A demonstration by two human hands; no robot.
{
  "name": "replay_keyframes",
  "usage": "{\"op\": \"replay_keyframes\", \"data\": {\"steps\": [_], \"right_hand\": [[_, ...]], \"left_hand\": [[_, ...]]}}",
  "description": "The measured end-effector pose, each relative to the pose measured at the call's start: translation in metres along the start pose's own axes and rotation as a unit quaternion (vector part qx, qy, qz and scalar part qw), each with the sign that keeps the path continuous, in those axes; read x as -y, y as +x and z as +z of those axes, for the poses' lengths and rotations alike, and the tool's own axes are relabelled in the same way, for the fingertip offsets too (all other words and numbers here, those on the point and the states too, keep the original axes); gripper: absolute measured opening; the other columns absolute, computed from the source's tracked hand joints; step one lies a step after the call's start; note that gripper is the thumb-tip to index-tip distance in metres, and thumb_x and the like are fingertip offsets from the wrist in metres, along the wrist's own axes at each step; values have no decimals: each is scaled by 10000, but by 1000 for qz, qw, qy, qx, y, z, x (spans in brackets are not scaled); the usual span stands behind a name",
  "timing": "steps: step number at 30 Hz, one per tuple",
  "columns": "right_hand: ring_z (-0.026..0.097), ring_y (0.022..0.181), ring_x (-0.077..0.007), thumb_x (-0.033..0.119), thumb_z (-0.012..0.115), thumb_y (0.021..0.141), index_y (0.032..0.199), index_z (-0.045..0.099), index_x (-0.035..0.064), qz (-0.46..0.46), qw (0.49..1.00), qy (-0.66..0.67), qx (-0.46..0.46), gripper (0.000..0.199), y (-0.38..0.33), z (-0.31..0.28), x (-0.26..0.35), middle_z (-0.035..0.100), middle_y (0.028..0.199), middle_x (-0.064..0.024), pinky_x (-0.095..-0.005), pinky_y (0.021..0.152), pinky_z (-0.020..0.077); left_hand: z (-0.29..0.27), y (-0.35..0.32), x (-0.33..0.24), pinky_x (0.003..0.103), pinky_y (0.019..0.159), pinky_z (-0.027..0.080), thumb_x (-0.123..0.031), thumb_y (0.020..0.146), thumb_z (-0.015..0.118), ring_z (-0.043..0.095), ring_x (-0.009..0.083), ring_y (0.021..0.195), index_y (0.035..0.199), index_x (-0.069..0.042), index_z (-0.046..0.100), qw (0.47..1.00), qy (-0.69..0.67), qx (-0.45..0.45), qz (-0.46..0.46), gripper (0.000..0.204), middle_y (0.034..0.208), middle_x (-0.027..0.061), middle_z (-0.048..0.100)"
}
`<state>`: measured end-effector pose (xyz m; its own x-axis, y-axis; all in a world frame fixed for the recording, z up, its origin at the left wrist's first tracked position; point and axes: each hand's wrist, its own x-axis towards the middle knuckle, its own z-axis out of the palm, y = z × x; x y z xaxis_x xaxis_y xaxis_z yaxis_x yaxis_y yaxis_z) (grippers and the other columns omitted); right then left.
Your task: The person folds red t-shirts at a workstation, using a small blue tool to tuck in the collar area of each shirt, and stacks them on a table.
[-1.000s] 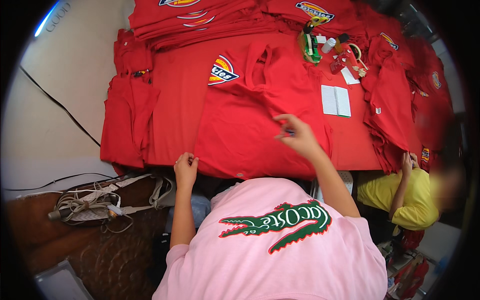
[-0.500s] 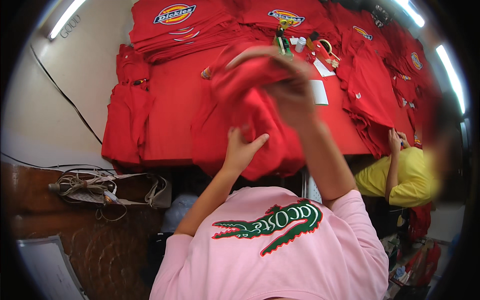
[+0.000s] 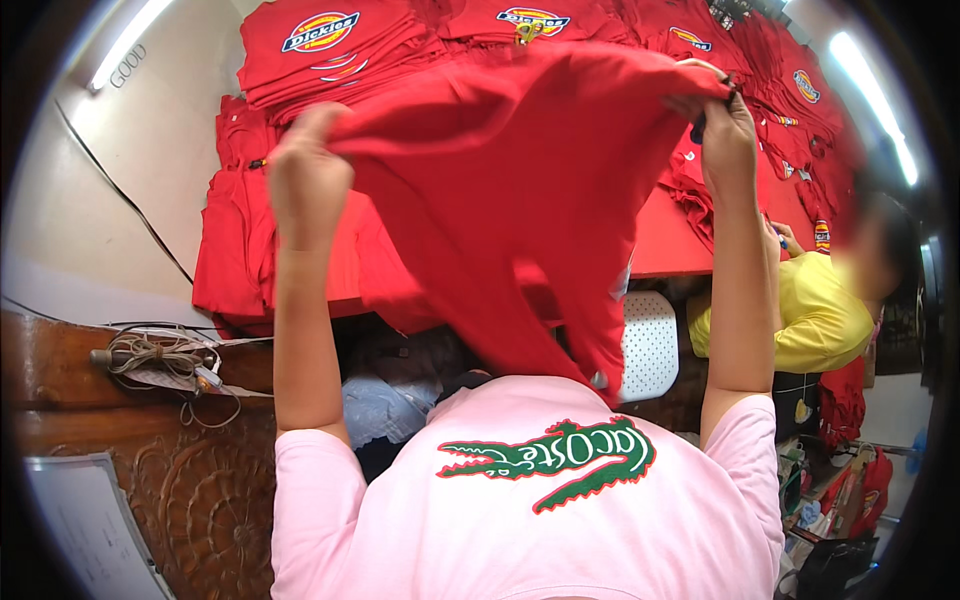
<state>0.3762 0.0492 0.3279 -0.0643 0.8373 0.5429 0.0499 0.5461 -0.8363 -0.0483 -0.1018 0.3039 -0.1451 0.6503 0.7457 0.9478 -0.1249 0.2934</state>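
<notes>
A red shirt (image 3: 500, 170) is stretched out in the air between my two hands, over the near edge of the table. My left hand (image 3: 308, 180), slightly blurred, is closed on its upper left corner. At the upper right corner, my right hand (image 3: 722, 125) grips the cloth with bent fingers. A small dark thing (image 3: 699, 127) shows at those fingers, too little of it to name. The lower part of the shirt hangs in narrowing folds toward my chest. The cloth hides much of the table's middle.
Stacks of folded red shirts (image 3: 330, 50) line the far side of the red-covered table (image 3: 660, 240), with more red garments (image 3: 235, 240) at left. A white perforated stool (image 3: 650, 345) stands below. A person in yellow (image 3: 825, 310) works at right. Coiled cables (image 3: 165, 355) lie at left.
The bunched shirt has been spread and lifted. My left hand has moved up and left, my right hand out to the right. The stool has come into fuller view.
</notes>
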Motion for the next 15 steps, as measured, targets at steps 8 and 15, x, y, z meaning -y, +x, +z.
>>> {"op": "replay_keyframes", "data": {"steps": [8,15], "right_hand": [[647,810,-169,104,565,991,1111,677,45,-192,981,-22,22,175,0,-30,-18,662,852,-36,-340,705,511],[550,589,-73,131,546,1010,988,665,136,384,915,100,75,122,-162,3,-140,589,695,18,-221,526,368]], "left_hand": [[-68,-22,-40,259,761,522,75,836,612,664,135,843,1016,-23,731,978,-48,-201,35,237,962,56,716],[6,-193,47,442,1044,393,108,656,579,568,320,1107,1046,-83,698,985,19,147,-85,450,1042,104,622]]}}
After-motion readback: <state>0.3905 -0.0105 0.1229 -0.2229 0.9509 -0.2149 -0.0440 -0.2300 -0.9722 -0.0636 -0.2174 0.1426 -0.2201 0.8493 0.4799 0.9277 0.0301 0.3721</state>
